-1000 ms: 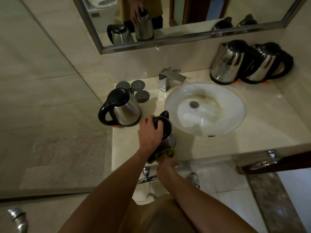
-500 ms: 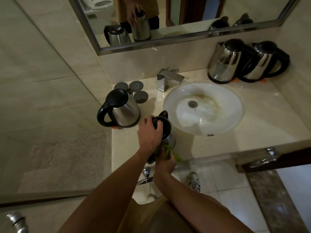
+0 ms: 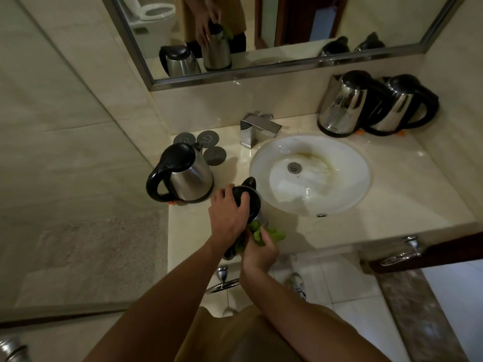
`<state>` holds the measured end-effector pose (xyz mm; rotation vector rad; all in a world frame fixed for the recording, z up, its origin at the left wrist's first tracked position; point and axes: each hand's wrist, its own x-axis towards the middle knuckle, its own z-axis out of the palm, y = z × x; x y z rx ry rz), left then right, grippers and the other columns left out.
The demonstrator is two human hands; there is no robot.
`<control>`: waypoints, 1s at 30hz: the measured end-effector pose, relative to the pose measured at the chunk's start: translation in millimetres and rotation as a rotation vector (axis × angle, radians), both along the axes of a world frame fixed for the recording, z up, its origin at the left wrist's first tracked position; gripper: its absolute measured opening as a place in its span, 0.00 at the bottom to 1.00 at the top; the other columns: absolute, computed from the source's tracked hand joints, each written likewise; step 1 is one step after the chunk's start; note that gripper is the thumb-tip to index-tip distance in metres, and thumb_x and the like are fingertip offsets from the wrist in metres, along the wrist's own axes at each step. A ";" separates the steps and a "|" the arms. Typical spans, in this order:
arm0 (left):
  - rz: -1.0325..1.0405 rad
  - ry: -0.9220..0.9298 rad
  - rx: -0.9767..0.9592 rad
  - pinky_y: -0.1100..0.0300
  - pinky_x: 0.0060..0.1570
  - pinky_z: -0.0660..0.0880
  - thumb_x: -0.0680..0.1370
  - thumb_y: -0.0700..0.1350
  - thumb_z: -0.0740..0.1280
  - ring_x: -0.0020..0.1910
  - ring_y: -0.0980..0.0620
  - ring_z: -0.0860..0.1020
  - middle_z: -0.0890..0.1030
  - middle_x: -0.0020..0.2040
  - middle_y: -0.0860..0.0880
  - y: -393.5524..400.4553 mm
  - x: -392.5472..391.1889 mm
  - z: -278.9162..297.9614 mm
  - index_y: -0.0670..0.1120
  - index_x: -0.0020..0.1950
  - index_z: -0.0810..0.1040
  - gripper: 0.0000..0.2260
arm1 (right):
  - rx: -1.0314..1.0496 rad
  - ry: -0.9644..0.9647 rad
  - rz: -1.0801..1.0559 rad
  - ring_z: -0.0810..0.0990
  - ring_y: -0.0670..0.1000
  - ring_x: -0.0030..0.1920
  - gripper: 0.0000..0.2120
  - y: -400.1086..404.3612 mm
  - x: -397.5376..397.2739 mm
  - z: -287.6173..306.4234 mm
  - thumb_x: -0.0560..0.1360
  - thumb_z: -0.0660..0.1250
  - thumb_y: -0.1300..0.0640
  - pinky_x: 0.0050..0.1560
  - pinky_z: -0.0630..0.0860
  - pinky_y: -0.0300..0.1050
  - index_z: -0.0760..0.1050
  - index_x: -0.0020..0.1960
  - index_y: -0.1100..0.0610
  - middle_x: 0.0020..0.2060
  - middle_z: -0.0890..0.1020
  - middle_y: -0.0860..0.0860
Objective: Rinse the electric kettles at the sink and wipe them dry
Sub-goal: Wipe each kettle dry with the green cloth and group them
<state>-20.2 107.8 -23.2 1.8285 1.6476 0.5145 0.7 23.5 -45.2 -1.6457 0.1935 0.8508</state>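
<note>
Head view: the left hand [image 3: 228,211] lies curled over the black lid of the kettle [image 3: 252,202], which stands upright on the counter [image 3: 392,205], at its front edge, just left of the sink [image 3: 309,173]. The kettle's long axis is vertical and its spout points away from the person, toward the basin. The right hand [image 3: 258,253] is below the left one, nearer to the body, and it grips a green cloth [image 3: 269,235] pressed against the near side of the kettle. I judge that the wiping goes along this near wall, so the right hand must travel around the body while the left one keeps the top steady.

No brand or writing can be read on any kettle. Three gray discs [image 3: 207,146] carry a pale mark, too small to read.
</note>
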 end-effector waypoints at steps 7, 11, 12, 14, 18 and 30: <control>-0.005 0.013 0.007 0.45 0.59 0.72 0.76 0.60 0.54 0.58 0.44 0.71 0.74 0.61 0.44 0.2 0.1 2.6 0.47 0.68 0.70 0.26 | 0.045 -0.224 0.142 0.75 0.54 0.61 0.18 -1.0 11.6 -0.2 0.79 0.69 0.59 0.66 0.73 0.50 0.77 0.68 0.55 0.60 0.75 0.55; -0.014 0.032 0.010 0.46 0.60 0.71 0.76 0.61 0.54 0.59 0.45 0.71 0.74 0.62 0.45 0.1 0.2 4.7 0.48 0.68 0.69 0.26 | 0.032 -0.245 0.208 0.74 0.52 0.59 0.17 10.9 33.7 -0.6 0.80 0.66 0.52 0.64 0.73 0.49 0.77 0.68 0.55 0.60 0.74 0.54; -0.019 0.044 0.008 0.46 0.60 0.71 0.76 0.61 0.54 0.59 0.45 0.71 0.73 0.63 0.45 0.4 0.1 5.3 0.48 0.68 0.69 0.26 | 0.043 -0.242 0.236 0.74 0.52 0.60 0.17 14.1 41.1 -0.8 0.80 0.66 0.51 0.65 0.73 0.50 0.77 0.67 0.54 0.60 0.75 0.53; -0.023 0.062 0.007 0.47 0.60 0.71 0.76 0.61 0.54 0.59 0.44 0.71 0.73 0.63 0.44 0.0 0.4 6.1 0.48 0.68 0.69 0.26 | 0.074 -0.243 0.319 0.76 0.52 0.60 0.17 20.5 58.3 -0.8 0.80 0.66 0.50 0.64 0.75 0.51 0.77 0.67 0.53 0.60 0.77 0.52; -0.020 0.093 0.024 0.47 0.59 0.72 0.78 0.59 0.57 0.59 0.43 0.71 0.73 0.63 0.43 0.3 1.9 7.0 0.46 0.68 0.69 0.23 | 0.086 -0.301 0.572 0.79 0.53 0.58 0.15 44.6 97.0 2.5 0.79 0.68 0.51 0.62 0.77 0.50 0.79 0.64 0.54 0.57 0.81 0.52; -0.005 0.136 0.030 0.47 0.56 0.73 0.79 0.56 0.59 0.57 0.42 0.72 0.73 0.61 0.43 1.8 5.6 9.5 0.45 0.66 0.70 0.20 | 0.013 -0.085 0.852 0.80 0.52 0.56 0.13 82.1 132.0 10.7 0.77 0.70 0.47 0.56 0.79 0.48 0.79 0.60 0.50 0.56 0.83 0.52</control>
